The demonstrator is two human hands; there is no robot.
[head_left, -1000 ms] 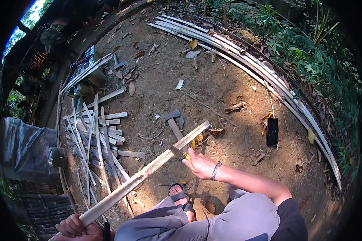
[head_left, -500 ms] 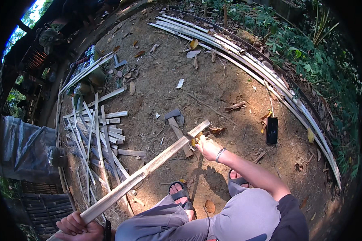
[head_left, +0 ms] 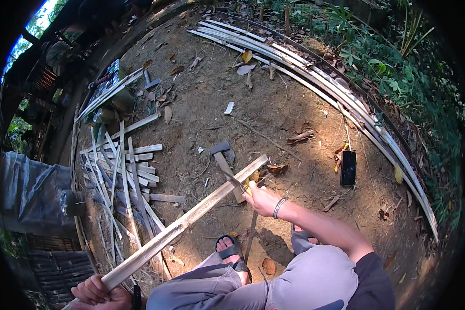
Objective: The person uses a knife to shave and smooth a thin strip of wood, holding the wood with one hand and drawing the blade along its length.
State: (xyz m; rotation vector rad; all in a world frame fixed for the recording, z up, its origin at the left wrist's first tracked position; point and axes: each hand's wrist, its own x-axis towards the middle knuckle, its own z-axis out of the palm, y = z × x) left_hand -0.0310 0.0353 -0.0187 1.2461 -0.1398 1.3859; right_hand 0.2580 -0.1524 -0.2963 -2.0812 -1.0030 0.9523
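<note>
Long pale strips [head_left: 375, 129] lie along the right of the dirt ground [head_left: 191, 111]. A shorter wooden strip [head_left: 191, 216] slants across the middle, above a hatchet [head_left: 220, 149]. Well apart, the person's left hand [head_left: 101, 294] clamps the wooden strip's near end; the right hand [head_left: 262, 200] grips a knife [head_left: 234, 179], its blade crossing toward the far end.

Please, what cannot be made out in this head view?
All in the head view:
Wooden strip: near end cut off by the lower edge, past the left hand.
Knife: handle mostly covered by the right hand.
Hatchet: part of its handle hidden behind the strip.
Right foot: mostly hidden by the trouser leg.
</note>
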